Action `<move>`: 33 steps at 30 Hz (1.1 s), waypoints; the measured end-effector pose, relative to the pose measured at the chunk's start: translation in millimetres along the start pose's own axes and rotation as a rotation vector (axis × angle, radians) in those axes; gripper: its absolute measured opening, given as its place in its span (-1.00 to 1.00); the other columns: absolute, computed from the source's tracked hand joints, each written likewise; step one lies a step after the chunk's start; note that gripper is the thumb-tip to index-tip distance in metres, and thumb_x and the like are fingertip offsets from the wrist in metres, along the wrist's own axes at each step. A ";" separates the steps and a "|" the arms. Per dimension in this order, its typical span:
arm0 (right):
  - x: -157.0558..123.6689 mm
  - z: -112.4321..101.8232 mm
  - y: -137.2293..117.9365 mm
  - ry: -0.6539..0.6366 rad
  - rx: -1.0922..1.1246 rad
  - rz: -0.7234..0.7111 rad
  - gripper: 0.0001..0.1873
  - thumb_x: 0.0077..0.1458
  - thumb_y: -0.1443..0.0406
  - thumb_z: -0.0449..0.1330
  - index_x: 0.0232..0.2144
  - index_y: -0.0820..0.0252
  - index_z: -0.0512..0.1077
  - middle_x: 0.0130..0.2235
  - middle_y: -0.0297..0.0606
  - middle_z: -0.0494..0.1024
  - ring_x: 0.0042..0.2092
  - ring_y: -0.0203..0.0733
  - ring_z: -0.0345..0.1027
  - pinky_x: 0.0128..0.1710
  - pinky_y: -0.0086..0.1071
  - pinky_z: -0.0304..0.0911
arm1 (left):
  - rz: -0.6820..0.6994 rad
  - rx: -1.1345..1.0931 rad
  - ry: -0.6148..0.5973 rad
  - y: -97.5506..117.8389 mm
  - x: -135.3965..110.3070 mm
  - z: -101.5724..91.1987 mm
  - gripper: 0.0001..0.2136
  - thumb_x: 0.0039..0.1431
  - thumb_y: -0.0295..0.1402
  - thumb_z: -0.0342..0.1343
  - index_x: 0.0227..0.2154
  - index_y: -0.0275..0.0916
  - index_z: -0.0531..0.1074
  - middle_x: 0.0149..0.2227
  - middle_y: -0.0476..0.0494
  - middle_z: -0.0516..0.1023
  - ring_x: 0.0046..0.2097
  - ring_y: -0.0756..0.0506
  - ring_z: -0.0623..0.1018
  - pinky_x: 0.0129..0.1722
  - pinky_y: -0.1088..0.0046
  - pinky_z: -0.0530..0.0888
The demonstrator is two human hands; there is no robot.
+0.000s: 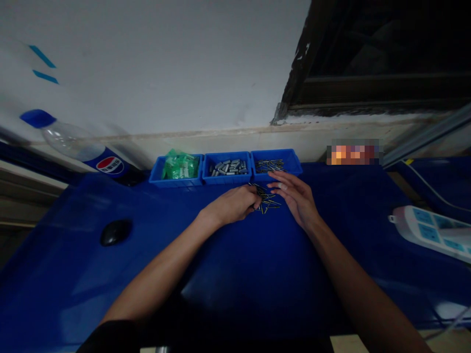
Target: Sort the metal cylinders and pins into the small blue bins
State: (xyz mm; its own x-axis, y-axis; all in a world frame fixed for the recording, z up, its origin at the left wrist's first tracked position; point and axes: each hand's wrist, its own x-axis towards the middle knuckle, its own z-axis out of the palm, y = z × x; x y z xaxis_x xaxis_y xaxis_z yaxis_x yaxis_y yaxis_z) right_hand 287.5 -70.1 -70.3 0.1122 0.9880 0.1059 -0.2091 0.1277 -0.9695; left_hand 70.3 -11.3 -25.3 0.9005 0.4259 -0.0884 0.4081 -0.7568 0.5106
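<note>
A small heap of thin metal pins (268, 201) lies on the blue table (235, 274) just in front of three blue bins. My left hand (235, 203) rests on the table at the heap's left edge, fingers curled onto the pins. My right hand (294, 193) lies at the heap's right side with its fingers stretched out flat over the pins. The right bin (290, 159) holds more pins, the middle bin (228, 167) holds small grey metal pieces, and the left bin (164, 171) holds green plastic parts.
A plastic Pepsi bottle (88, 149) lies at the back left by the wall. A black rounded object (116, 231) sits on the table at the left. A white power strip (430, 230) with a cable is at the right edge.
</note>
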 end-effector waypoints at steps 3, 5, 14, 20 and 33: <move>-0.1 -0.8 0.6 -0.006 -0.008 -0.003 -0.66 0.16 0.14 0.38 0.01 -0.09 0.64 0.16 -0.19 0.66 -0.02 0.03 0.61 0.03 -0.01 0.48 | -0.002 0.034 0.009 0.1 1.1 0.8 -0.80 0.24 -0.65 0.05 -0.29 -0.29 0.52 -0.16 -0.20 0.56 -0.17 -0.10 0.55 -0.19 0.37 0.41; -0.3 -1.1 1.3 -0.010 -0.001 -0.004 -0.66 0.16 0.14 0.38 0.00 -0.09 0.65 0.16 -0.19 0.66 -0.02 0.02 0.61 0.02 -0.02 0.48 | -0.003 0.055 0.018 -0.2 2.0 1.9 -0.82 0.28 -0.63 0.04 -0.29 -0.30 0.50 -0.15 -0.21 0.56 -0.19 -0.09 0.55 -0.20 0.37 0.41; 0.5 -0.9 2.7 -0.001 0.031 0.010 -0.67 0.13 0.18 0.41 -0.02 -0.06 0.66 0.13 -0.19 0.68 -0.07 -0.03 0.60 -0.05 -0.10 0.47 | 0.033 0.092 0.065 0.3 3.0 3.0 -0.80 0.45 -0.51 -0.01 -0.26 -0.30 0.49 -0.13 -0.24 0.55 -0.18 -0.10 0.57 -0.17 0.36 0.46; 1.3 -0.9 4.3 0.009 0.037 -0.001 -0.67 0.11 0.18 0.44 -0.04 -0.05 0.67 0.09 -0.19 0.70 -0.10 -0.08 0.59 -0.09 -0.16 0.47 | 0.131 -0.067 0.305 7.5 2.5 -6.0 -0.84 0.48 -0.46 0.03 -0.12 -0.29 0.53 -0.15 -0.21 0.60 -0.12 -0.10 0.59 -0.06 0.34 0.53; -2.5 0.8 9.1 -0.095 0.048 0.084 -0.80 0.09 0.18 0.50 -0.20 0.00 0.71 -0.31 -0.30 0.76 -0.30 -0.16 0.65 -0.16 -0.23 0.52 | -0.053 -0.583 0.562 8.5 4.1 -6.4 -0.93 0.20 -0.39 0.26 -0.34 -0.26 0.63 -0.30 -0.11 0.71 -0.28 -0.04 0.68 -0.20 0.44 0.61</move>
State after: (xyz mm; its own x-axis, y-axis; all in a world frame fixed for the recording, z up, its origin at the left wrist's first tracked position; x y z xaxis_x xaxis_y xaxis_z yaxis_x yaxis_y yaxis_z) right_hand 284.5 -71.3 -79.2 0.0005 0.9989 0.0474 -0.2603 0.0459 -0.9644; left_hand 76.5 -12.8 -15.9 0.6085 0.7568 0.2389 0.1641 -0.4145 0.8951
